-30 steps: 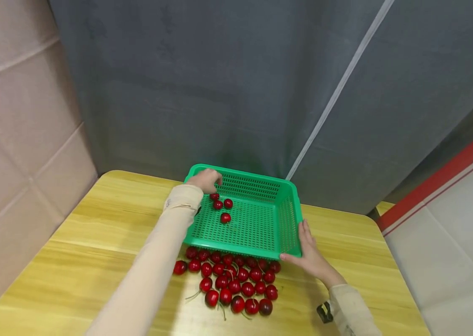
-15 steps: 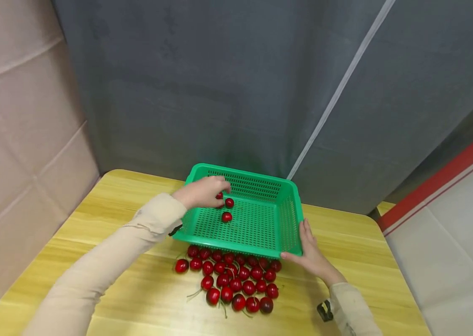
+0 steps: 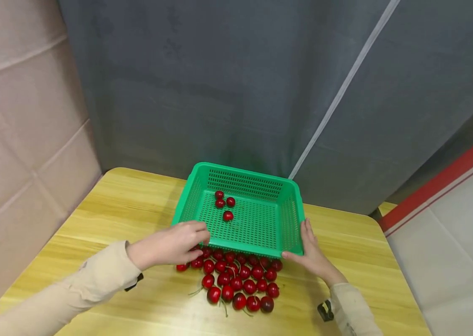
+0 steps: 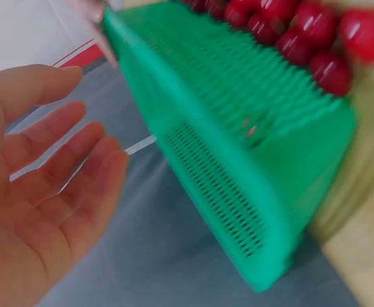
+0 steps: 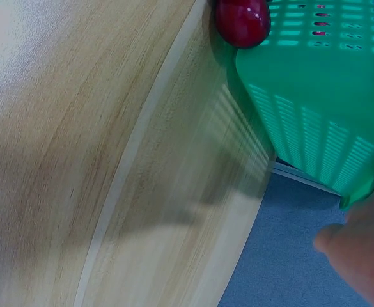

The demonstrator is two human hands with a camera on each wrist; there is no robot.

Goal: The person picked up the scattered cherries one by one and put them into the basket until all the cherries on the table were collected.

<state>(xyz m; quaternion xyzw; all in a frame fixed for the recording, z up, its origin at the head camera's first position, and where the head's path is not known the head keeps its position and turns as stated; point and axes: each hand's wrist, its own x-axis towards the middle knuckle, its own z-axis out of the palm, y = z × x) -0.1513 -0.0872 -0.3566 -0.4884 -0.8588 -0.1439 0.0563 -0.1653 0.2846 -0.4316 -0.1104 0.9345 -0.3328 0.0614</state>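
Green rectangular plastic basket [image 3: 257,226] | right grip [image 3: 314,256], straight-fingered, touches corner, likely steadying | left grip [image 3: 173,243] loose, empty, near round red cherries [image 3: 235,283]

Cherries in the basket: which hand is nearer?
Left. The left hand is by the green basket's near left corner, a little short of the cherries; the right hand is on its near right corner, farther across the basket floor.

Left fingers [image 4: 105,176] curve loosely; right fingers [image 3: 305,234] extend forward.
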